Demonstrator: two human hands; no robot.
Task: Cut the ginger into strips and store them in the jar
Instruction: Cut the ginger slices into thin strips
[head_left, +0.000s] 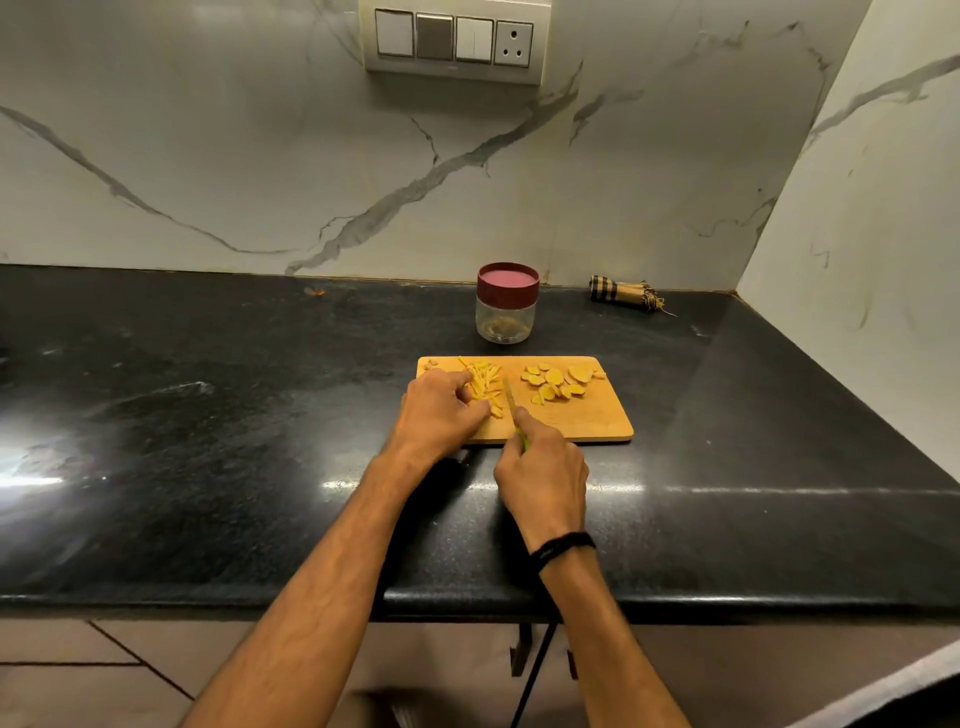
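Mid-cut: left hand sits knuckles-up on the wooden cutting board, fingers curled and gripping the near end of the ginger strips. The right hand is wrapped tight round a green-handled knife, whose blade points away from the body, just right of the left fingertips and roughly parallel to the strips. Uncut ginger slices lie right of the blade, on the right hand's side, so the next batch probably has to be drawn leftward; the jar stands on the dark surface just beyond the board, red lid on.
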